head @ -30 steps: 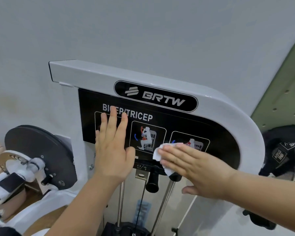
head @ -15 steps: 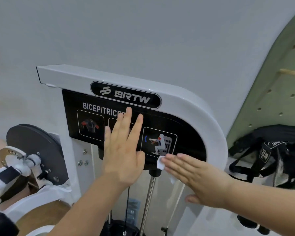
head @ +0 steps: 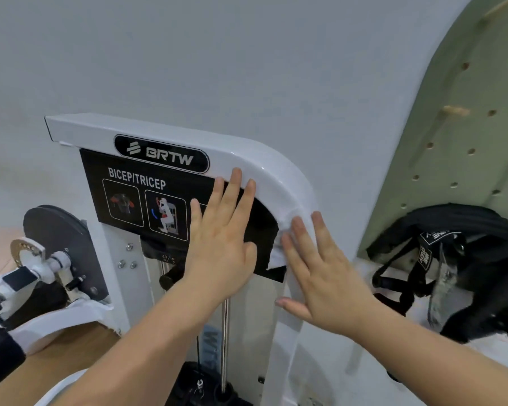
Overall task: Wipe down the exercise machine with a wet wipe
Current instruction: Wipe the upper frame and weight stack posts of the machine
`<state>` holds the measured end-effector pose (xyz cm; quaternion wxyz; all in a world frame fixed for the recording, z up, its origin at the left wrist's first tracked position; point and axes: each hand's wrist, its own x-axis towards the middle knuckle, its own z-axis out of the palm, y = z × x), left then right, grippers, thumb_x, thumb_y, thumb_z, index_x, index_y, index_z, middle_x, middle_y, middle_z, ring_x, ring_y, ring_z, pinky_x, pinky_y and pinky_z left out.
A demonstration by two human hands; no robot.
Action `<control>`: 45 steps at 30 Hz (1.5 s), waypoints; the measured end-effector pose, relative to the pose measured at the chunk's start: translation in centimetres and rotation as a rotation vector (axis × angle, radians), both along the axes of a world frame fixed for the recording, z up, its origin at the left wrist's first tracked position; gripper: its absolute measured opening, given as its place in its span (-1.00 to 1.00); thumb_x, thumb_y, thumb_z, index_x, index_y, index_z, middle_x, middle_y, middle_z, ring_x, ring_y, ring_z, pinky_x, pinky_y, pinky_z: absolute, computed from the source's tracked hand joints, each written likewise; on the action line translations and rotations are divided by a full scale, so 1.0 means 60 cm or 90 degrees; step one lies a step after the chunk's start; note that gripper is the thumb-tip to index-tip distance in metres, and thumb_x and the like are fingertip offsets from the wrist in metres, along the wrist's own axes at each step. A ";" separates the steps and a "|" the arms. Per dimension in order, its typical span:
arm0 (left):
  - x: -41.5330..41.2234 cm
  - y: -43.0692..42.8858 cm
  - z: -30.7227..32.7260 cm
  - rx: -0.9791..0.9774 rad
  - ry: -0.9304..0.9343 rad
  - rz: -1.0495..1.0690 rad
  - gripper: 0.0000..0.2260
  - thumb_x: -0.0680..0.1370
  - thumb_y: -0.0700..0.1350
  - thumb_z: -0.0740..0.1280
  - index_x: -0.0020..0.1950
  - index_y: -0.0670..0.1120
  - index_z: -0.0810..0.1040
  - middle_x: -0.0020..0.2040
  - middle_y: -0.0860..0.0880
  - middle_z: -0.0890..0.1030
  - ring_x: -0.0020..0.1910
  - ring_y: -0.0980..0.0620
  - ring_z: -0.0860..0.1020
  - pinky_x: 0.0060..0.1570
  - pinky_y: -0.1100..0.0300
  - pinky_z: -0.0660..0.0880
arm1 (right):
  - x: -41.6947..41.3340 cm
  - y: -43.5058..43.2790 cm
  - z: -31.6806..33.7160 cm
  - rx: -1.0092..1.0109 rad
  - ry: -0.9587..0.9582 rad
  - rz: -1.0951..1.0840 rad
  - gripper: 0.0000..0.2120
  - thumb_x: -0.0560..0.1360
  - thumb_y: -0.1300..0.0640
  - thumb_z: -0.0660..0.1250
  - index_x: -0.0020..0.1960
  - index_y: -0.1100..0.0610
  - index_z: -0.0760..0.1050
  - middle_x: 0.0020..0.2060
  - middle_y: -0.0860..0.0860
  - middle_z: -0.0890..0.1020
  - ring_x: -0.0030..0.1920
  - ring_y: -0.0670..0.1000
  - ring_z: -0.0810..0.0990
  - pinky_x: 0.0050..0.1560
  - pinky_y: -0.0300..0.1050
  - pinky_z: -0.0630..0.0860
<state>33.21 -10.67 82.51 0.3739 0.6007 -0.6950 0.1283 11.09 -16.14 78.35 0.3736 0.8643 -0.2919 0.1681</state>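
White machine frame, black placard, white wipe, green pegboard.

One head-worn wide-angle view, close up, forward toward the exercise machine.

You are facing the exercise machine: its black oval badge is showing "BRTW", the black placard beneath is displaying "BICEP/TRICEP", and a small tag lower down is showing "2.3" and "5".
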 end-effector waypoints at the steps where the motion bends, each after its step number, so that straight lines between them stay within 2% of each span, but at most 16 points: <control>1: -0.010 0.002 -0.003 0.013 -0.005 0.005 -0.14 0.41 -0.15 0.23 0.67 0.01 -0.08 0.67 0.06 -0.22 0.64 0.00 -0.22 0.55 -0.33 -0.07 | -0.012 0.002 -0.021 0.004 0.005 -0.001 0.00 0.57 -0.45 0.12 0.64 0.30 -0.04 0.64 0.32 -0.07 0.60 0.46 -0.11 0.57 0.34 0.04; 5: -0.030 0.010 0.002 0.049 0.026 -0.004 -0.17 0.45 -0.19 0.20 0.67 0.01 -0.11 0.64 0.12 -0.29 0.62 0.07 -0.25 0.57 -0.24 -0.06 | -0.033 -0.008 -0.035 0.022 -0.017 0.056 -0.04 0.60 -0.43 0.09 0.65 0.28 -0.03 0.65 0.27 -0.05 0.63 0.39 -0.10 0.58 0.29 0.14; 9: -0.009 0.024 0.027 0.058 0.064 -0.023 -0.23 0.50 -0.35 0.20 0.65 0.09 0.07 0.64 0.22 -0.13 0.63 0.13 -0.05 0.56 -0.15 0.19 | 0.036 -0.023 0.064 0.045 -0.142 0.121 -0.09 0.60 -0.38 0.13 0.66 0.26 0.03 0.66 0.21 -0.05 0.65 0.28 -0.11 0.63 0.22 -0.02; 12: 0.018 0.038 0.047 0.102 0.019 -0.051 -0.21 0.54 -0.36 0.19 0.64 0.21 0.04 0.61 0.34 -0.16 0.61 0.21 0.00 0.47 -0.03 0.36 | 0.078 -0.025 0.093 0.026 -0.173 0.111 -0.10 0.60 -0.37 0.14 0.67 0.24 0.02 0.67 0.18 -0.05 0.66 0.24 -0.16 0.64 0.20 -0.08; 14: 0.028 0.042 0.054 0.135 -0.022 -0.049 -0.19 0.54 -0.36 0.18 0.64 0.24 -0.03 0.58 0.39 -0.22 0.61 0.22 -0.01 0.38 -0.07 0.44 | 0.070 -0.020 0.067 -0.025 -0.117 0.066 -0.10 0.61 -0.39 0.04 0.67 0.25 -0.04 0.67 0.18 -0.08 0.66 0.22 -0.18 0.64 0.21 -0.11; 17: 0.025 0.042 0.054 0.154 -0.041 -0.040 -0.18 0.54 -0.37 0.17 0.64 0.20 -0.07 0.56 0.38 -0.28 0.62 0.19 -0.05 0.42 -0.18 0.38 | 0.024 -0.004 -0.029 -0.082 0.069 -0.001 -0.07 0.62 -0.41 -0.13 0.66 0.29 -0.15 0.65 0.25 -0.17 0.65 0.22 -0.24 0.62 0.20 -0.25; 20: 0.016 0.041 0.048 0.165 -0.042 -0.013 -0.17 0.54 -0.36 0.19 0.65 0.18 -0.11 0.60 0.30 -0.29 0.64 0.09 -0.08 0.55 -0.25 0.14 | -0.015 0.008 -0.099 -0.054 0.228 -0.024 -0.04 0.62 -0.43 -0.11 0.64 0.32 -0.26 0.63 0.26 -0.28 0.63 0.22 -0.33 0.59 0.18 -0.39; 22: 0.007 0.041 0.046 0.164 -0.048 0.013 -0.17 0.53 -0.33 0.21 0.66 0.14 -0.11 0.62 0.23 -0.28 0.65 0.03 -0.06 0.58 -0.26 -0.02 | -0.021 -0.005 -0.087 -0.094 0.237 -0.003 -0.05 0.62 -0.41 -0.10 0.64 0.31 -0.25 0.63 0.25 -0.27 0.64 0.22 -0.31 0.59 0.18 -0.39; 26: -0.007 0.041 0.044 0.151 -0.031 0.020 -0.20 0.53 -0.31 0.22 0.67 0.09 -0.06 0.63 0.20 -0.26 0.65 0.01 -0.03 0.56 -0.24 -0.05 | 0.002 -0.033 0.025 -0.122 0.001 0.079 -0.11 0.63 -0.39 -0.03 0.67 0.27 -0.07 0.66 0.22 -0.06 0.66 0.21 -0.08 0.63 0.21 -0.05; 29: -0.021 0.044 0.048 0.144 0.003 0.036 -0.24 0.53 -0.23 0.24 0.67 0.06 0.01 0.66 0.14 -0.14 0.65 0.00 -0.08 0.57 -0.28 -0.09 | 0.032 -0.018 0.036 0.058 -0.230 0.139 -0.07 0.60 -0.37 0.15 0.66 0.28 -0.01 0.65 0.27 -0.07 0.65 0.28 -0.10 0.63 0.25 0.01; 32: -0.042 0.050 0.057 0.024 -0.016 0.044 -0.26 0.43 -0.12 0.21 0.64 -0.05 0.16 0.66 -0.04 0.11 0.65 -0.06 -0.01 0.57 -0.28 -0.08 | 0.056 0.027 -0.053 0.198 -0.365 0.084 -0.04 0.60 -0.36 0.16 0.66 0.30 -0.07 0.64 0.31 -0.17 0.64 0.32 -0.19 0.60 0.30 0.06; 35: -0.066 0.046 0.046 -0.002 -0.134 -0.021 -0.24 0.42 -0.07 0.15 0.66 0.02 0.13 0.68 0.00 0.00 0.66 -0.04 -0.08 0.55 -0.27 -0.14 | 0.045 0.072 -0.157 0.452 -0.449 0.026 -0.04 0.59 -0.45 -0.04 0.62 0.11 -0.45 0.60 0.12 -0.44 0.63 0.16 -0.38 0.62 0.29 -0.01; 37: -0.074 0.033 0.027 0.041 -0.151 -0.041 -0.25 0.45 0.01 0.11 0.67 0.11 0.05 0.68 0.09 -0.11 0.65 0.02 -0.17 0.53 -0.32 -0.18 | 0.031 0.089 -0.205 0.644 -0.546 0.074 -0.06 0.56 -0.43 -0.04 0.55 0.00 -0.58 0.54 -0.12 -0.54 0.59 -0.02 -0.47 0.63 0.24 -0.13; 40: -0.069 0.007 0.003 0.025 -0.137 -0.031 -0.32 0.54 0.09 0.13 0.67 0.14 0.02 0.67 0.14 -0.14 0.65 0.01 -0.18 0.49 -0.38 -0.22 | 0.027 0.084 -0.201 0.814 -0.732 0.161 -0.17 0.52 -0.44 -0.09 0.56 -0.15 -0.45 0.52 -0.32 -0.49 0.56 -0.22 -0.45 0.64 0.14 -0.24; 43: -0.067 -0.007 -0.008 -0.010 -0.139 -0.024 -0.37 0.60 0.11 0.11 0.67 0.09 0.04 0.68 0.09 -0.11 0.65 -0.03 -0.16 0.48 -0.42 -0.23 | 0.031 0.051 -0.113 0.864 -0.821 0.174 -0.09 0.32 -0.72 -0.21 0.50 -0.31 -0.39 0.48 -0.39 -0.46 0.51 -0.35 -0.44 0.63 0.09 -0.30; 45: -0.068 -0.009 -0.012 -0.021 -0.123 -0.027 -0.39 0.62 0.10 0.09 0.67 0.08 0.05 0.68 0.10 -0.11 0.66 -0.03 -0.16 0.48 -0.42 -0.22 | 0.036 0.030 -0.047 0.835 -0.824 0.224 -0.03 0.26 -0.75 -0.23 0.52 -0.32 -0.34 0.51 -0.36 -0.43 0.51 -0.34 -0.45 0.60 -0.02 -0.37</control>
